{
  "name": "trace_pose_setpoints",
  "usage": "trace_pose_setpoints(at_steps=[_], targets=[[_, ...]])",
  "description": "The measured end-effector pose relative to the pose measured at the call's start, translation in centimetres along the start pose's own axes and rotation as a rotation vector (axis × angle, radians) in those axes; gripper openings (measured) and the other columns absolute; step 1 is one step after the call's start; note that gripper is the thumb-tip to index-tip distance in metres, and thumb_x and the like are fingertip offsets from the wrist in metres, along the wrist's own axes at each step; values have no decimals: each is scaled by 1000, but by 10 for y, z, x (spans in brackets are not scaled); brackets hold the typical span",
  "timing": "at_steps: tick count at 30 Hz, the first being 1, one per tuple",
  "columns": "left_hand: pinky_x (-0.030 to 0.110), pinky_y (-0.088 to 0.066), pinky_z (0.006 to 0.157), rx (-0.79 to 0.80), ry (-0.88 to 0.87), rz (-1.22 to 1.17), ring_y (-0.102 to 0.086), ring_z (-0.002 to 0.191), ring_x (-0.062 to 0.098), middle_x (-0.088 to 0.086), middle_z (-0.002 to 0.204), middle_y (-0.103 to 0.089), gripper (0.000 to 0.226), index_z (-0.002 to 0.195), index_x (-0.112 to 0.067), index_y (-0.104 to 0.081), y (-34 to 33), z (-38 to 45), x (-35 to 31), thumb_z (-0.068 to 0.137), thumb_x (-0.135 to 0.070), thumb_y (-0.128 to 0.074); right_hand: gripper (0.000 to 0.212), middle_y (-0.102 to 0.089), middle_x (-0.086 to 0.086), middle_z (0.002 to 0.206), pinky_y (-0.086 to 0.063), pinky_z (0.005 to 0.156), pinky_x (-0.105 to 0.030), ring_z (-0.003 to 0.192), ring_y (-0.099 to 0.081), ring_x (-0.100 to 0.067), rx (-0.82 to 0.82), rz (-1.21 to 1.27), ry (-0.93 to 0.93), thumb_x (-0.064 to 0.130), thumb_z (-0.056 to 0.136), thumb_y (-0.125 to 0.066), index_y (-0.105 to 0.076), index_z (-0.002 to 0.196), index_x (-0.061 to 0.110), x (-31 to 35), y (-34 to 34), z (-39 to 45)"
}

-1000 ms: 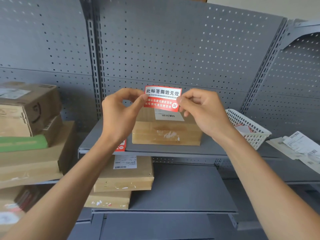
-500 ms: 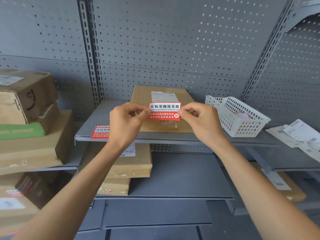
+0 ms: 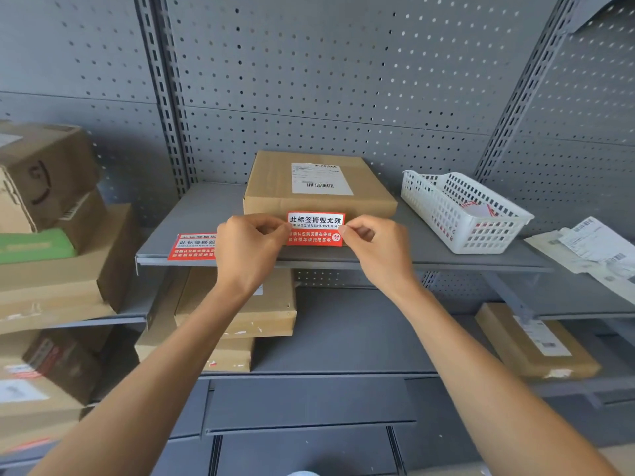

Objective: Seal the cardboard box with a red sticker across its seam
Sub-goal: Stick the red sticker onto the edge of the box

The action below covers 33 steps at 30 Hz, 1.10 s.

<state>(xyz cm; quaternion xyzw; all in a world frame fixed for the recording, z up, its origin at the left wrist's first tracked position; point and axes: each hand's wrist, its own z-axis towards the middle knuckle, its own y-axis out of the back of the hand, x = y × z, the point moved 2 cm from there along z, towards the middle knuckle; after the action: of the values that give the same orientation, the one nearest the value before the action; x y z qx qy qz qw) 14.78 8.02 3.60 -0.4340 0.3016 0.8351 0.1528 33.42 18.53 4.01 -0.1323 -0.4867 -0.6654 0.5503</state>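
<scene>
A flat brown cardboard box [image 3: 275, 187] with a white shipping label lies on the grey middle shelf [image 3: 206, 214]. I hold a red and white sticker [image 3: 315, 229] stretched between both hands in front of the box's near face. My left hand [image 3: 251, 250] pinches its left edge and my right hand [image 3: 376, 250] pinches its right edge. The sticker covers the middle of the box's front side, so whether it touches the cardboard cannot be told.
A second red sticker [image 3: 192, 247] lies at the shelf's front edge, left of my hands. A white plastic basket [image 3: 460, 207] stands right of the box. Loose papers [image 3: 591, 249] lie far right. Stacked cartons [image 3: 51, 214] fill the left shelves, with more boxes [image 3: 240, 317] below.
Both hands brought the sticker down from above the box top to in front of its near face. The view shifted, so the box top shows fully.
</scene>
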Motion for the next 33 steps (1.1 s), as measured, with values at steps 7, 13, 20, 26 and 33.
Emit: trace_pose_setpoints(at_steps=[7,13,20,26,33], targets=[[34,-58,70,-28,21,-20,-70,67,11,-9,71,-77,12,81,-22,-83,-5,-1,-1,86,-27,-73,15,-73,10,70,-43,61,-10,63,-60,2,-1,-1,-49,22,89,-71,-78,78,15,-5,-2,5],[36,-60,71,-25,31,-28,-70,66,10,-8,73,-77,13,83,-21,-84,-8,1,0,87,-28,-73,15,-74,7,71,-46,60,-13,65,-64,-4,2,-4,-81,22,88,-71,-79,78,15,-7,-4,9],[38,-61,72,-26,39,-39,-71,68,10,-10,73,-76,13,82,-21,-84,-11,4,2,87,-28,-73,18,-75,9,71,-47,60,-13,68,-67,-5,6,-37,-92,23,90,-69,-79,78,14,-4,-7,12],[38,-63,75,-19,16,-30,-71,72,7,-13,74,-73,13,88,-19,-84,-15,6,-1,90,-26,-74,18,-74,10,70,-43,58,-13,64,-65,-3,21,-67,-116,23,90,-70,-78,76,15,-4,-3,15],[37,-61,70,-45,14,12,-70,67,8,-9,73,-77,13,81,-22,-84,-18,4,0,87,-27,-73,19,-72,11,66,-47,58,-20,60,-63,-2,7,-105,-120,24,90,-68,-77,74,17,-3,-4,15]])
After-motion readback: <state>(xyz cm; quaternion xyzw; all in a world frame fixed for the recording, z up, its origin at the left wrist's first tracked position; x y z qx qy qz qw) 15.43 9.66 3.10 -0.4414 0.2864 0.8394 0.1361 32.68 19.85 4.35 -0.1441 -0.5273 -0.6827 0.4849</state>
